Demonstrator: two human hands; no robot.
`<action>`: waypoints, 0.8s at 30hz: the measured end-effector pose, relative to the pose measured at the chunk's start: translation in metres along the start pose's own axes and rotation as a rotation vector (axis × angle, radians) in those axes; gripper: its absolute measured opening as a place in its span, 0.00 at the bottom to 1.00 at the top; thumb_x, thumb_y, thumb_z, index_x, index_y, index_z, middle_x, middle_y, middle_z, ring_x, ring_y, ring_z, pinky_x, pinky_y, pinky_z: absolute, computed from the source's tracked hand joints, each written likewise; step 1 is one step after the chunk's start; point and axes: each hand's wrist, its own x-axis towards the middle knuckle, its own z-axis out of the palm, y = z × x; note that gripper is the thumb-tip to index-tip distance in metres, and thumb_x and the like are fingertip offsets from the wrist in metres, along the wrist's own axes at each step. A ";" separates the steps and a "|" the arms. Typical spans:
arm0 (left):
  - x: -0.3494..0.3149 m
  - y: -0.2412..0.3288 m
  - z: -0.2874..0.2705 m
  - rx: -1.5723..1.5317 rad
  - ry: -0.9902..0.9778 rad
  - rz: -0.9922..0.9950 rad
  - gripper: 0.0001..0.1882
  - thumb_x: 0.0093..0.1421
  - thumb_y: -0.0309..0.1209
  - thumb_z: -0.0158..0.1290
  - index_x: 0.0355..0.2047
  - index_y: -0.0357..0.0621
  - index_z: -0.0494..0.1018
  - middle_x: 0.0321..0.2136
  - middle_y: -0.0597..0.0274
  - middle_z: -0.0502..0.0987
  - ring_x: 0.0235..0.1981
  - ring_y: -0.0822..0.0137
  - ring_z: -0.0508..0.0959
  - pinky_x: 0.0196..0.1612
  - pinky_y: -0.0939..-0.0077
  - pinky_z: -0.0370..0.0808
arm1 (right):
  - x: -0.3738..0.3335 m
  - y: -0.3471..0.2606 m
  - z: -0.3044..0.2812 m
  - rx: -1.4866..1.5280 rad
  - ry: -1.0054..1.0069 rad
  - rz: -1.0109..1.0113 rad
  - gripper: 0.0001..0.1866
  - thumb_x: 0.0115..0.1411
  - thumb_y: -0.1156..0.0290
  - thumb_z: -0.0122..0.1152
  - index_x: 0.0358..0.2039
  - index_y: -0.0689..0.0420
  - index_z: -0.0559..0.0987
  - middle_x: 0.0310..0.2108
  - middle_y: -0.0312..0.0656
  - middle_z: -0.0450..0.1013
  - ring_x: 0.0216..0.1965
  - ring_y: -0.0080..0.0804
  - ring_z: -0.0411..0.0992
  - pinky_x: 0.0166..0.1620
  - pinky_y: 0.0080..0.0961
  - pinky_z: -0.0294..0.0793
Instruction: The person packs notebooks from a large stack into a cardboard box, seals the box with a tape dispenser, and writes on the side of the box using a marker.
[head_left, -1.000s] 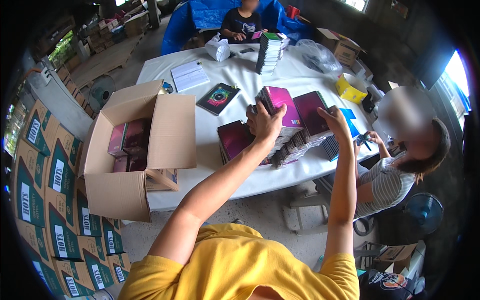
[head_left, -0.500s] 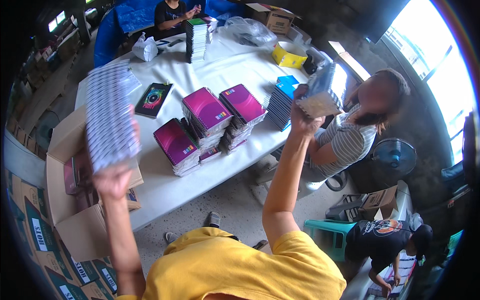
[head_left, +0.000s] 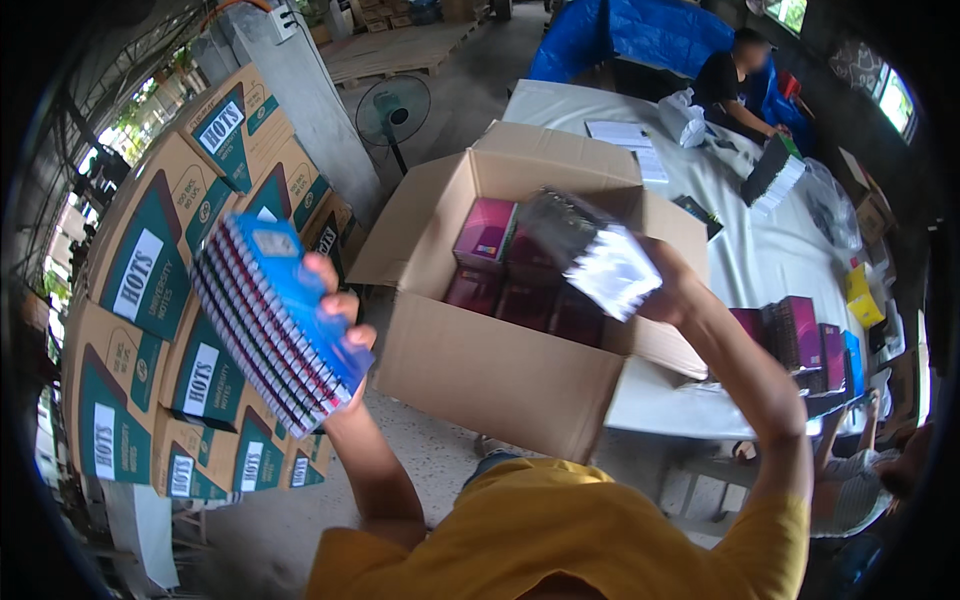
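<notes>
My left hand (head_left: 342, 312) grips a thick stack of spiral notebooks (head_left: 270, 320) with a blue cover, bindings facing left, held up beside the open carton. In my right hand (head_left: 668, 285) is a second stack of notebooks (head_left: 592, 252), tilted and smeared by motion, with a dark side and bright white page edges. It hangs over the right part of the open cardboard box (head_left: 490, 370). Inside the box lie several magenta-covered notebook stacks (head_left: 487, 232), one at the back left sitting higher. My right fingers are mostly hidden behind the stack.
Printed cartons (head_left: 135, 270) are piled at the left. A standing fan (head_left: 393, 110) is behind the box. On the white table (head_left: 660, 390) at the right stand magenta notebook stacks (head_left: 797, 335), a plastic bag (head_left: 682, 118) and a yellow container (head_left: 863, 295). People sit at its far side and right.
My view has turned left toward the carton and its pile of boxes. Both hands still hold notebook stacks; the right one has come from near the seated person to over the box.
</notes>
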 end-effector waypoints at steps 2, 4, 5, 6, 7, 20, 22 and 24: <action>-0.017 0.028 -0.016 0.069 0.020 0.088 0.38 0.61 0.46 0.52 0.66 0.51 0.49 0.64 0.59 0.54 0.56 0.54 0.66 0.53 0.50 0.63 | 0.088 0.040 -0.018 0.021 -0.023 0.049 0.21 0.67 0.54 0.48 0.49 0.58 0.73 0.45 0.43 0.75 0.44 0.38 0.75 0.50 0.34 0.74; -0.033 0.053 -0.033 0.087 0.108 0.137 0.38 0.62 0.47 0.51 0.66 0.48 0.48 0.65 0.57 0.53 0.57 0.53 0.66 0.54 0.50 0.64 | 0.148 0.093 0.004 -0.856 0.195 0.057 0.29 0.64 0.47 0.50 0.52 0.61 0.70 0.45 0.46 0.75 0.42 0.39 0.76 0.46 0.36 0.76; -0.033 0.060 -0.041 0.189 0.110 0.168 0.39 0.63 0.48 0.48 0.67 0.46 0.46 0.66 0.55 0.53 0.57 0.51 0.66 0.54 0.50 0.65 | 0.183 0.125 0.008 -1.333 0.309 0.119 0.33 0.62 0.45 0.52 0.55 0.62 0.68 0.45 0.46 0.75 0.42 0.39 0.76 0.43 0.36 0.77; -0.033 0.068 -0.048 0.190 0.182 0.177 0.39 0.64 0.51 0.46 0.68 0.46 0.46 0.66 0.54 0.53 0.56 0.49 0.68 0.53 0.49 0.67 | 0.205 0.139 0.024 -1.915 0.400 0.200 0.39 0.60 0.43 0.56 0.60 0.63 0.63 0.44 0.46 0.76 0.43 0.38 0.76 0.40 0.36 0.78; -0.033 0.072 -0.055 0.383 0.337 0.250 0.38 0.65 0.52 0.44 0.68 0.46 0.47 0.65 0.53 0.55 0.56 0.50 0.68 0.55 0.50 0.67 | 0.208 0.128 0.014 -1.774 0.244 0.297 0.42 0.59 0.42 0.56 0.61 0.63 0.61 0.42 0.46 0.76 0.42 0.37 0.76 0.39 0.35 0.78; 0.063 -0.004 -0.080 1.326 0.207 -0.125 0.56 0.58 0.63 0.46 0.68 0.44 0.26 0.70 0.47 0.29 0.70 0.46 0.37 0.68 0.51 0.39 | 0.073 0.046 0.076 -0.304 0.262 -0.163 0.35 0.59 0.67 0.61 0.63 0.61 0.59 0.49 0.48 0.71 0.47 0.31 0.74 0.46 0.26 0.78; 0.064 0.014 -0.074 1.337 0.344 -0.135 0.59 0.54 0.70 0.44 0.69 0.45 0.29 0.70 0.46 0.34 0.69 0.44 0.43 0.66 0.46 0.45 | 0.069 0.055 0.047 -0.235 0.349 -0.009 0.35 0.59 0.60 0.62 0.61 0.62 0.60 0.48 0.50 0.72 0.48 0.37 0.74 0.49 0.31 0.76; 0.062 0.024 -0.069 1.387 0.435 -0.072 0.58 0.53 0.71 0.42 0.70 0.46 0.34 0.69 0.45 0.40 0.68 0.44 0.48 0.65 0.44 0.50 | 0.091 0.077 0.039 -0.845 0.778 0.274 0.39 0.57 0.51 0.63 0.60 0.63 0.62 0.48 0.51 0.72 0.49 0.43 0.73 0.52 0.37 0.73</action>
